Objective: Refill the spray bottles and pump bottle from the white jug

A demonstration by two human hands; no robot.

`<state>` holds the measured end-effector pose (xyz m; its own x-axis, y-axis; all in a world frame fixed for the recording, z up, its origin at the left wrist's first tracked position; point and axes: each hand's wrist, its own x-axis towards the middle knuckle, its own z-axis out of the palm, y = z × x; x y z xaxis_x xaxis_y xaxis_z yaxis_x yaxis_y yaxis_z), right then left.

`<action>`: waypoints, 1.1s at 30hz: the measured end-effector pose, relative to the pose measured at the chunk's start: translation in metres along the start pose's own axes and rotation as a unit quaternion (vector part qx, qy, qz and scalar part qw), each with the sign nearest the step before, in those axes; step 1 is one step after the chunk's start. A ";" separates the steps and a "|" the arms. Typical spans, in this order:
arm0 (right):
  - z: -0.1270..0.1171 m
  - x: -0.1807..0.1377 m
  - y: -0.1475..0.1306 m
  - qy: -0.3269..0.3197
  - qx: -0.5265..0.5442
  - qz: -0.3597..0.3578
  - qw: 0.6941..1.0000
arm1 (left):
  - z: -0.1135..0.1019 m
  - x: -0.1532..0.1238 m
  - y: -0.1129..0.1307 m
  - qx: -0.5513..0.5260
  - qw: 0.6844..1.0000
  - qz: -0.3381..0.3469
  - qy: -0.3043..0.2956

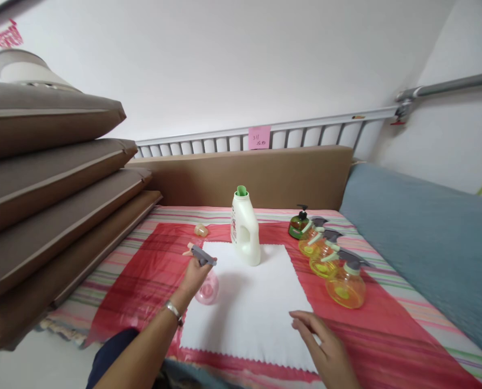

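Note:
My left hand is wrapped round the neck of a round pink spray bottle with a grey trigger head. It is at the left edge of a white cloth. Toward the cloth's back stands a large white detergent jug, its green-lined mouth uncapped. My right hand holds nothing, fingers bent and slightly apart, over the cloth's front right corner. A small cream cap lies behind my left hand.
On the right stand several spray bottles with yellowish liquid and a green pump bottle. Red plastic sheeting covers the striped bedding. Stacked brown cushions rise at the left; a blue padded surface is at the right.

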<state>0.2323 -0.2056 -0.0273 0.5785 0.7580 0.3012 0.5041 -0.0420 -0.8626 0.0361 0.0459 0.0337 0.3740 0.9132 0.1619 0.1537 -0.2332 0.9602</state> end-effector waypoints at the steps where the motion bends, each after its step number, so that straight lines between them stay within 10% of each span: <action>1: 0.003 0.007 -0.010 -0.008 0.003 -0.016 1.000 | -0.001 0.000 -0.001 0.001 1.000 -0.004 0.005; 13: 0.055 0.024 -0.022 -0.131 0.074 -0.073 0.986 | -0.013 -0.001 -0.008 0.030 0.999 0.023 0.040; 33: 0.061 0.012 -0.015 -0.203 0.036 -0.073 0.976 | -0.002 -0.014 -0.011 0.070 0.995 0.063 0.041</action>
<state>0.1923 -0.1565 -0.0356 0.1957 0.9483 0.2497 0.5066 0.1203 -0.8538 0.0271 0.0364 0.0218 0.3242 0.8962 0.3030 0.2377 -0.3872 0.8908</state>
